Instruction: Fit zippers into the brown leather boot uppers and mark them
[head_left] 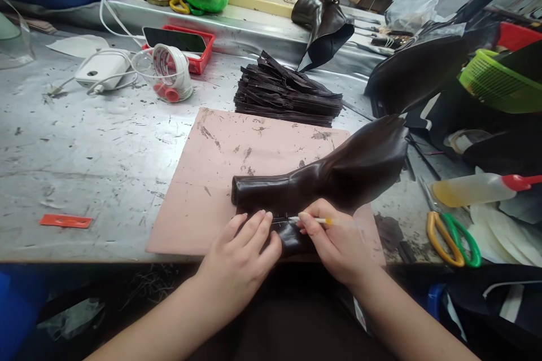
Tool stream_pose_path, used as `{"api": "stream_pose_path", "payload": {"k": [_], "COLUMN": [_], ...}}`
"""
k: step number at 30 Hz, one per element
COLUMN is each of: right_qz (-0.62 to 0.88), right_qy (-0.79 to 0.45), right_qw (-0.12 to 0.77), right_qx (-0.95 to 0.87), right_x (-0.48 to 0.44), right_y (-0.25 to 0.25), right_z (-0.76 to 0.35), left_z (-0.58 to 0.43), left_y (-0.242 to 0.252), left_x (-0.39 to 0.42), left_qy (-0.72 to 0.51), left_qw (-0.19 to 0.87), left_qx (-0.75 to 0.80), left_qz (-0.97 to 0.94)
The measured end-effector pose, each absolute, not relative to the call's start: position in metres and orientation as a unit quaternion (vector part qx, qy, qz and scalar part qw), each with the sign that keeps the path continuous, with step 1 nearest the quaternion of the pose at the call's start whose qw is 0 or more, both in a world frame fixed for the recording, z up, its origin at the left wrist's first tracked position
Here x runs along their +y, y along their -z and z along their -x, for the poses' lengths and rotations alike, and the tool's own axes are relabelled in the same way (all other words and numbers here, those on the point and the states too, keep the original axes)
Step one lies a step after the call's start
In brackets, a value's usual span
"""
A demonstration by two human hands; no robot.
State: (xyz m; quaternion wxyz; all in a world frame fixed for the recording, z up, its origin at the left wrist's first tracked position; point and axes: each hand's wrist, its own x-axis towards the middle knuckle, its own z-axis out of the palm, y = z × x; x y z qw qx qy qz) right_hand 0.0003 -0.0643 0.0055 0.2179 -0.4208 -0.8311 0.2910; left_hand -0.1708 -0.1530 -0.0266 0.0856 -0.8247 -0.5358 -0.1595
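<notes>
A dark brown, glossy leather boot upper (315,177) lies across the pink board (182,203), its wide part pointing to the upper right. My left hand (243,248) rests on the near edge of the leather, fingers stretched out and pressing it flat; the thumb is partly over it. Between the fingertips of my right hand (339,237) is a slim pen (315,220) with a whitish barrel and a yellow section. Its tip touches the leather beside a pale line or slit, close to my left fingertips. Part of the leather is hidden under both hands.
A stack of dark zipper strips (288,93) stands behind the board. To the right lie scissors (449,237) and a glue bottle (470,189). Further back are a white tape roll (171,70), a red basket (207,48) and another boot upper (324,25). An orange strip (65,221) lies left.
</notes>
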Motion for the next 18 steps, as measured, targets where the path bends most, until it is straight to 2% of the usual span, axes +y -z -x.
{"api": "stream_pose_path", "payload": {"k": [7,8,9,12,14,15,16,18], "right_qz": [0.412,0.407,0.405,0.423,0.487,0.556,0.629,0.693], "right_qy": [-0.307,-0.311,-0.309,-0.235,-0.156,-0.122,-0.086,-0.082], "right_qw": [0.222,0.247,0.291,0.508,0.562,0.494,0.389,0.19], "right_qx": [-0.829,-0.822,-0.81,-0.713,-0.65,-0.657,-0.668,-0.69], "right_x": [-0.068,-0.071,-0.073,-0.065,-0.042,-0.026,-0.008,0.024], "right_y": [-0.006,-0.007,-0.009,-0.018,-0.022,-0.022,-0.02,-0.014], "right_z": [0.003,0.003,0.0,-0.025,-0.054,-0.07,-0.086,-0.109], "left_z": [0.169,0.17,0.171,0.183,0.193,0.198,0.202,0.206], "left_y": [0.028,0.027,0.025,0.016,0.01,0.008,0.006,0.004], "left_x": [-0.152,-0.152,-0.153,-0.157,-0.157,-0.154,-0.151,-0.14], "left_qy": [0.166,0.171,0.181,0.26,0.306,0.309,0.297,0.258], "left_qw": [0.081,0.073,0.062,0.059,0.078,0.066,0.029,-0.088], "left_qx": [-0.535,-0.534,-0.531,-0.543,-0.603,-0.642,-0.678,-0.715], "left_qz": [0.824,0.825,0.825,0.796,0.733,0.698,0.672,0.644]}}
